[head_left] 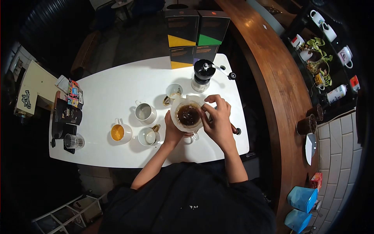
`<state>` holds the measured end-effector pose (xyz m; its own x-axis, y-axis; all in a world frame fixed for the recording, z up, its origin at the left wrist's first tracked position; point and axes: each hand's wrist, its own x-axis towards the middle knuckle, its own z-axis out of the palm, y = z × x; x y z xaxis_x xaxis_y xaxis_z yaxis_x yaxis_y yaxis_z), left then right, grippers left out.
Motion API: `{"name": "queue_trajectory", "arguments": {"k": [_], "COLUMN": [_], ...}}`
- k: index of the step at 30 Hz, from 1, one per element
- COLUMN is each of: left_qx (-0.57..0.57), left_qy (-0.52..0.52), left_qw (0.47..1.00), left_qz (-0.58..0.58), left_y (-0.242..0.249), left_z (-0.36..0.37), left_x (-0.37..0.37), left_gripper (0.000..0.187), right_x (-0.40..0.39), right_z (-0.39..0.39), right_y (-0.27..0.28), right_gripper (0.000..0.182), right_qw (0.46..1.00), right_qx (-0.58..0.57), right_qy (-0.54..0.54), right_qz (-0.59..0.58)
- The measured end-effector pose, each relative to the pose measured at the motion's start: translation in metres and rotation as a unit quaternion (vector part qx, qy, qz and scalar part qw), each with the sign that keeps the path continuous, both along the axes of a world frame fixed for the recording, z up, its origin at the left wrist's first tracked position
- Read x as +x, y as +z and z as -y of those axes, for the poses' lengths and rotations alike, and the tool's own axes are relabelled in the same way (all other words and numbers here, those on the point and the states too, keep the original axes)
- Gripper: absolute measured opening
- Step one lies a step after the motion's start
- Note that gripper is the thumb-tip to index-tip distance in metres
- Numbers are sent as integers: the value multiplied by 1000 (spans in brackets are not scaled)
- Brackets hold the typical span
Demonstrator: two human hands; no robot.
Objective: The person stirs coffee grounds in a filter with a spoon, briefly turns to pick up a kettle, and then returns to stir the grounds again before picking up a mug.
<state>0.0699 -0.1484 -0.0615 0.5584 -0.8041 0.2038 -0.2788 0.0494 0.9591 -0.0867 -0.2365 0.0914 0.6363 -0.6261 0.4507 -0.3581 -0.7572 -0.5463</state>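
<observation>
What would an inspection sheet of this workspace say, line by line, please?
Surface: white table, no large spill seen.
Job's things: paper filter with dark liquid; grinder standing upright behind it.
Clutter: several cups left of the filter; glass near the table's left end; stacked boxes at the back.
Hands: left hand and right hand at the filter's sides; grip unclear.
Cables: nothing seen.
Surroundings: wooden counter on the right.

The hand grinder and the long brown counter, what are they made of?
The grinder's top is glossy black, probably plastic, with bright highlights. Its lower jar is see-through, so glass or clear plastic. The counter looks like varnished wood: streaky brown grain under a soft sheen.
</observation>
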Motion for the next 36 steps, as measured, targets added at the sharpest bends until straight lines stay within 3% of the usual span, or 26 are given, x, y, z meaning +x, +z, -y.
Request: {"name": "queue_trajectory", "arguments": {"k": [6, 8, 11, 17, 22, 27, 36], "left_qx": [-20, -23, -32, -25, -16, -17, -4], "left_qy": [-9, -1, -20, -20, -8, -28, -17], "left_qw": [1000, 999, 999, 996, 1000, 999, 997], "left_qz": [13, 28, -11, -79, 25, 16, 75], "left_y": [9, 14, 15, 26, 19, 20, 12], "left_z": [-1, -2, -1, 0, -1, -1, 0], "left_x": [-2, -4, -4, -6, -4, -3, -2], "left_gripper": [70, 70, 68, 63, 60, 59, 61], "right_x": [1, 0, 1, -1, -4, -6, -7], "right_z": [-2, -1, 2, 0, -1, -2, -4], "right_y": [2, 1, -5, -3, -1, 0, -1], "right_gripper": [15, 15, 16, 17, 15, 15, 15], "right_qw": [999, 1000, 998, 1000, 999, 999, 999], "right_qx": [22, -4, 41, 14, 31, -1, -21], "right_qy": [4, 5, 40, 3, 23, 7, 4], "right_qz": [23, -27, 19, -6, 5, -46, -38]}}
